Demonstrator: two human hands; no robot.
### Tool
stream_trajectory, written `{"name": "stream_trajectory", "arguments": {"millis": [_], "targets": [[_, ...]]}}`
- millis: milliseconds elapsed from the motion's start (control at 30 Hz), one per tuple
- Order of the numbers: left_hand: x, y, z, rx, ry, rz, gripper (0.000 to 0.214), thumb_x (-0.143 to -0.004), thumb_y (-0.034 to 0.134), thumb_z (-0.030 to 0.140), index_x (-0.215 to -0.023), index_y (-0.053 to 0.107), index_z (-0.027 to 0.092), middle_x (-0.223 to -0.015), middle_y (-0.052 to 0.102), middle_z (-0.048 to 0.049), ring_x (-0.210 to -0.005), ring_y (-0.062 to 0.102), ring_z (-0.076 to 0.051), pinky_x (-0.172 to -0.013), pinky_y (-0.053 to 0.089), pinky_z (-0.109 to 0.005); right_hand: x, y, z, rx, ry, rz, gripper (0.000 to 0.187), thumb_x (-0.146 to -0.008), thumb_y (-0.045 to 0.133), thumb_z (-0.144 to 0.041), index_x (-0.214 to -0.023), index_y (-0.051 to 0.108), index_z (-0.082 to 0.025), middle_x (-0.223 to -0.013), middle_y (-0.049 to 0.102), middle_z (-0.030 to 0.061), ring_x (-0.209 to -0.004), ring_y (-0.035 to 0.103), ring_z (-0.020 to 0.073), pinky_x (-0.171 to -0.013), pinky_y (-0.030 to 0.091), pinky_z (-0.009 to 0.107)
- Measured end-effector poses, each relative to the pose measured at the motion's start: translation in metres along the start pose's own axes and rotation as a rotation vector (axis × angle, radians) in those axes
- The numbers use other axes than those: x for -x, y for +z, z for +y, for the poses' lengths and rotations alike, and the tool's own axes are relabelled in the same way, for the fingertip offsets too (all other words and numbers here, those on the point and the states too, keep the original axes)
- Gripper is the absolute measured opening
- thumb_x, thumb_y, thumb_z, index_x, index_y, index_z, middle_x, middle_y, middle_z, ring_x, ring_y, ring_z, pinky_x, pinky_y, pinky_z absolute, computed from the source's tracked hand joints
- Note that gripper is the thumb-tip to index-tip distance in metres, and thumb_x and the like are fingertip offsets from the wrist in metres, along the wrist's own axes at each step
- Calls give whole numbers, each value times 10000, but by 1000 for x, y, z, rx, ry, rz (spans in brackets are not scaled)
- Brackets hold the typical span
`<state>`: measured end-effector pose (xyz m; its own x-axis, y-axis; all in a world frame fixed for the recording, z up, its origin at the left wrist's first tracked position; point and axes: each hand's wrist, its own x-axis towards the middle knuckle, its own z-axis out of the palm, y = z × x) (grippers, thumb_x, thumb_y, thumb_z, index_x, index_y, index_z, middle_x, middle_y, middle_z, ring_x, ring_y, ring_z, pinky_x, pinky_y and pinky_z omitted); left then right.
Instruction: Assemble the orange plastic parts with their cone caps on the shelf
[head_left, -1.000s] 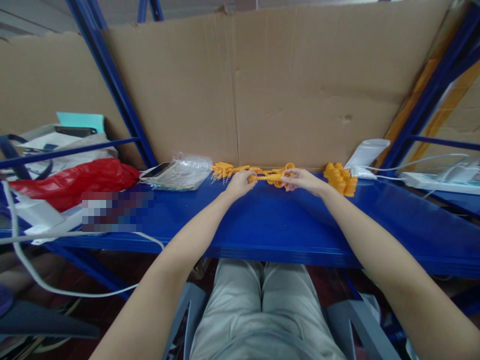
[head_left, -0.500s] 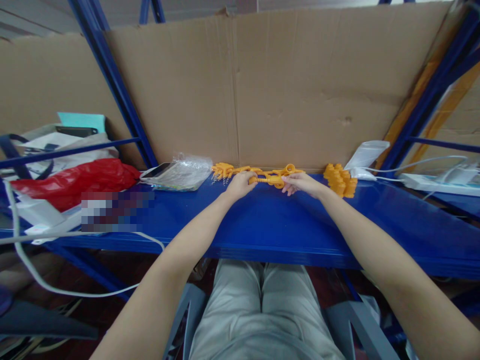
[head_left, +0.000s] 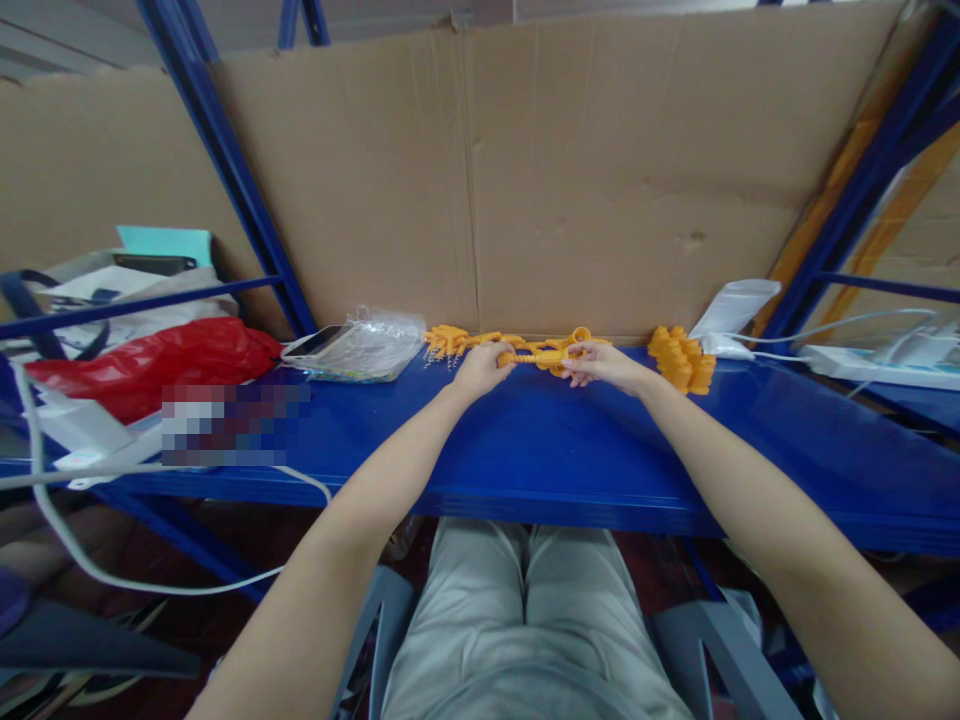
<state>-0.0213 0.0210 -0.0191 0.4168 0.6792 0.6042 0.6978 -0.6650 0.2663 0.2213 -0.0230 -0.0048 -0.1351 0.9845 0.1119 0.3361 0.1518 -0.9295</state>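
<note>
Above the blue shelf (head_left: 540,450), both my hands hold one orange plastic corkscrew piece (head_left: 529,357) lying level between them. It has a slim shaft on the left and a wider round body on the right. My left hand (head_left: 482,370) is closed around the shaft end, its fingertips partly hidden. With thumb and fingers, my right hand (head_left: 602,365) pinches the body end; the contact is partly covered. Behind the hands lie more orange pieces, among them a ring-shaped part (head_left: 580,337). Left of my left hand is a pile of orange corkscrew handles (head_left: 447,340) with metal spirals hanging out.
To the right stands a stack of orange scalloped parts (head_left: 681,360), beside a white plastic pouch (head_left: 739,305). A clear plastic bag (head_left: 379,345) and a phone (head_left: 319,343) lie left. Further left are a red bag (head_left: 165,360) and white cables. A cardboard panel (head_left: 585,180) closes the back.
My right fingers have shifted slightly on the body end of the corkscrew piece. My left hand keeps its hold in nearly the same place.
</note>
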Motion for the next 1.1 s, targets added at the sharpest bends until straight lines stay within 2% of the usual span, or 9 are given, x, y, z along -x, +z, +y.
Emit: {"name": "stream_trajectory", "arguments": {"millis": [233, 533, 833, 1100], "targets": [[-1, 4, -6, 11, 11, 25, 228, -791, 715, 140, -1014, 752, 167, -1002, 770, -66, -914, 717, -212, -904, 553, -349, -4, -1, 4, 29, 3, 5, 338, -872, 758, -296, -1143, 651, -126, -804, 770, 79, -569, 676, 122, -566, 565, 225], [-2, 4, -4, 7, -26, 0, 268, -783, 734, 126, -1050, 750, 144, -1053, 770, -98, -913, 721, -217, -905, 565, -366, 0, 1, -3, 39, 26, 24, 201, -919, 697, -244, -1081, 665, -129, -767, 763, 65, -549, 661, 107, -521, 527, 190], [-2, 3, -2, 11, -54, -10, 270, -786, 732, 145, -1053, 757, 169, -1016, 771, -66, -875, 714, -209, -872, 564, -336, 3, 2, -7, 44, -1, 15, 137, -908, 714, -262, -929, 680, -131, -734, 752, 58, -524, 641, 93, -497, 501, 177], [-2, 1, 1, 4, -62, -14, 269, -793, 729, 147, -1061, 755, 145, -1027, 775, -88, -880, 721, -218, -867, 559, -341, 5, 5, -11, 43, 47, 27, 232, -946, 662, -316, -787, 645, -149, -670, 735, 47, -481, 619, 83, -468, 471, 162]]}}
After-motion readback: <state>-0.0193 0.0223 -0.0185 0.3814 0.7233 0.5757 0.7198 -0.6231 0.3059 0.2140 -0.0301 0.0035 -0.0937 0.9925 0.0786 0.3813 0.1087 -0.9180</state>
